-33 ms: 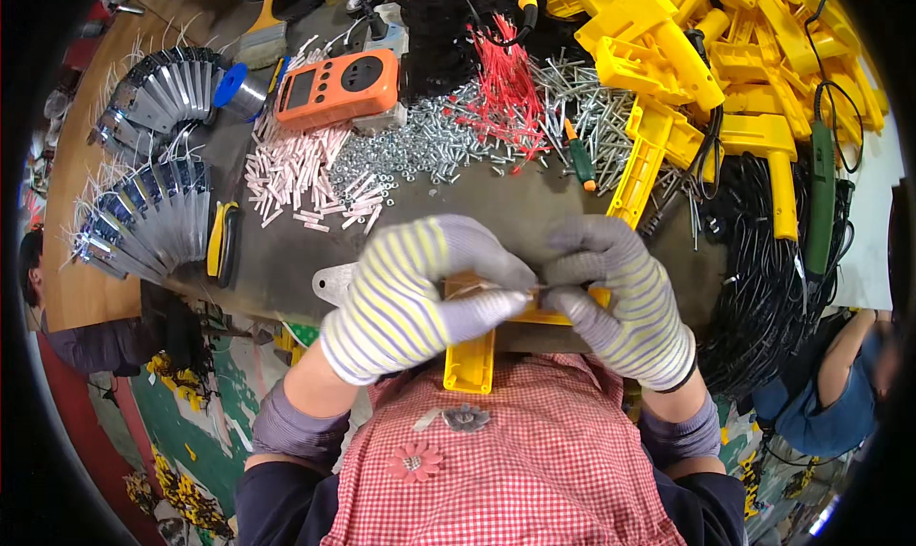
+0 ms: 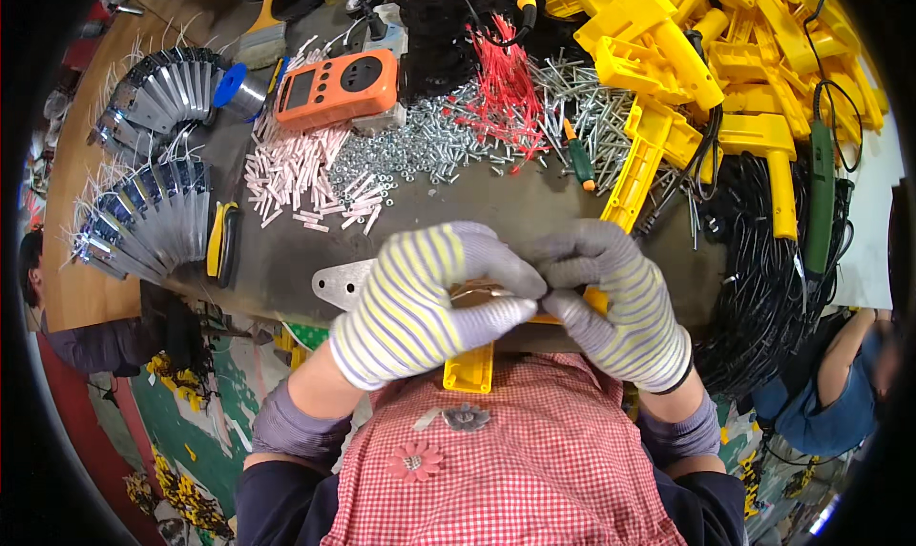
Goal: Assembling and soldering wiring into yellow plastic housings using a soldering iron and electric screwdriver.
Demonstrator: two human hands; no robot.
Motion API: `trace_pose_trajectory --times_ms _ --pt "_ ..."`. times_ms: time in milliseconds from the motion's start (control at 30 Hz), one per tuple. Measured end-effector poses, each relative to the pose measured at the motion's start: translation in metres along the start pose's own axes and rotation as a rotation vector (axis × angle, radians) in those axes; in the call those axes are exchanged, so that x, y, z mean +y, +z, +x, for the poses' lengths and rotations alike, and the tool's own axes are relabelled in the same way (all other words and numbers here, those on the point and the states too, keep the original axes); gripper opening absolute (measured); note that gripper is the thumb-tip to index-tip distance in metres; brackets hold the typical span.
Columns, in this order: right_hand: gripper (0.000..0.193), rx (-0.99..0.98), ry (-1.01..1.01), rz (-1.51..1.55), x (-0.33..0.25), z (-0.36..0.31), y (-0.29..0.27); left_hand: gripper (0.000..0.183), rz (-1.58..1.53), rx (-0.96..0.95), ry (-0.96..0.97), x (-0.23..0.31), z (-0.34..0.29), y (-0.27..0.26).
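Both my hands wear grey-tipped gloves with yellow and grey stripes and meet fingertip to fingertip above the table's near edge. My left hand (image 2: 420, 293) pinches thin wires (image 2: 482, 289), which show in the gap between thumb and forefinger. My right hand (image 2: 615, 303) is closed in a pinch at the same spot; its fingertips hide what they hold. Below the hands lies a yellow plastic housing (image 2: 468, 370), mostly covered, its handle end pointing at my checked apron. Beside my left hand is a flat silver metal plate (image 2: 336, 284) with holes.
An orange meter (image 2: 336, 88), pink-white sleeves (image 2: 291, 169), small nuts (image 2: 401, 150), red wires (image 2: 504, 83) and screws (image 2: 611, 131) lie beyond. Yellow housings (image 2: 658, 31) and black cables (image 2: 763, 308) fill the right. Circuit-board assemblies (image 2: 153, 212), yellow-black cutters (image 2: 222, 244) and a solder spool (image 2: 239, 90) are left.
My left hand has shifted slightly right and down, uncovering more of the metal plate. My right hand has moved slightly down, and the fingertips remain together.
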State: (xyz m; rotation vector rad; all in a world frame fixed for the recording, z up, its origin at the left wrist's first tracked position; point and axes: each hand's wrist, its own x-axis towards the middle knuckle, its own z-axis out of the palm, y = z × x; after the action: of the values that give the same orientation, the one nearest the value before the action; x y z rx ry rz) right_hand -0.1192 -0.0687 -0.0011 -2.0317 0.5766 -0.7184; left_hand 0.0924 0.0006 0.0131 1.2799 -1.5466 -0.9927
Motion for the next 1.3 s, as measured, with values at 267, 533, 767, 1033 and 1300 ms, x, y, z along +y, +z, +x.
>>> trace_pose_trajectory --times_ms 267,533,767,1033,1300 --pt "0.015 -0.125 0.043 0.047 -0.007 0.009 -0.010 0.042 -0.128 0.087 -0.127 0.001 -0.017 -0.002" --pt "0.016 -0.114 -0.058 -0.284 -0.002 0.019 -0.005 0.040 0.084 0.239 -0.037 -0.004 -0.017 -0.003" --pt "0.016 0.200 0.491 0.352 0.013 0.006 -0.011 0.018 -0.201 -0.607 -0.215 0.013 -0.020 -0.087" --pt "0.031 0.538 0.182 0.825 0.040 0.003 0.000 0.022 1.162 -0.131 -0.008 -0.025 0.101 0.015" --pt "0.021 0.529 0.196 0.940 0.050 0.000 0.000 0.014 0.891 -0.044 0.078 -0.024 0.048 -0.018"
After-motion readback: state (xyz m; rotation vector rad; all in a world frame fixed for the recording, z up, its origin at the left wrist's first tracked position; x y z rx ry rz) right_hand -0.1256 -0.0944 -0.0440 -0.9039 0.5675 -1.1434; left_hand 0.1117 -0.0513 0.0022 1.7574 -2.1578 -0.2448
